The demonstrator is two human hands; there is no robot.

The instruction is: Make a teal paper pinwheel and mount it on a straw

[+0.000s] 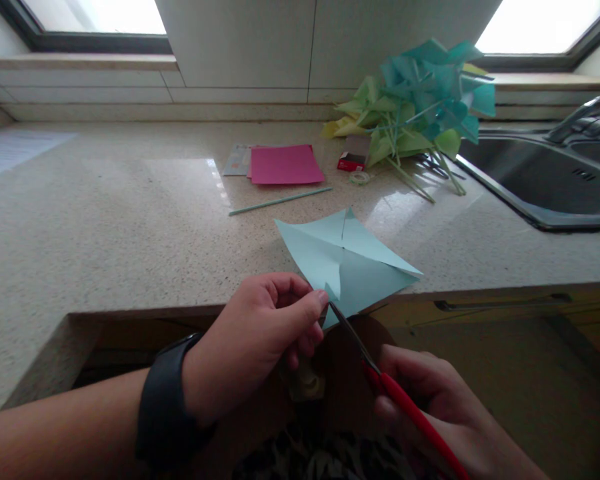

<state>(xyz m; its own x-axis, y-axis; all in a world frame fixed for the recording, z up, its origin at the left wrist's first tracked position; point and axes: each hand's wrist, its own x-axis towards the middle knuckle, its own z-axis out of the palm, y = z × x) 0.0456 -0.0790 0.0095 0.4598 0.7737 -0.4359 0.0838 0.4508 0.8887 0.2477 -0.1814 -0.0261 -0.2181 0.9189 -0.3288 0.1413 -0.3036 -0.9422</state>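
Note:
A square of light blue paper (373, 273), with creases and slits running in from its corners, is held over the counter's front edge. My left hand (260, 327), a dark band on its wrist, pinches the paper's near left corner between thumb and fingers. In my right hand (430, 393) is a pair of scissors (410, 410) with red handles and dark blades. The blade tips reach the near corner of the paper, right beside my left thumb. Whether the blades are apart is hard to make out.
Behind the paper lie a light blue stick (280, 201), a stack of pink paper (286, 165), a small red box (353, 160) and a roll of tape (359, 178). Blue, green and yellow paper pinwheels (425, 93) are heaped near the steel sink (545, 173). A printed sheet (20, 150) lies far left.

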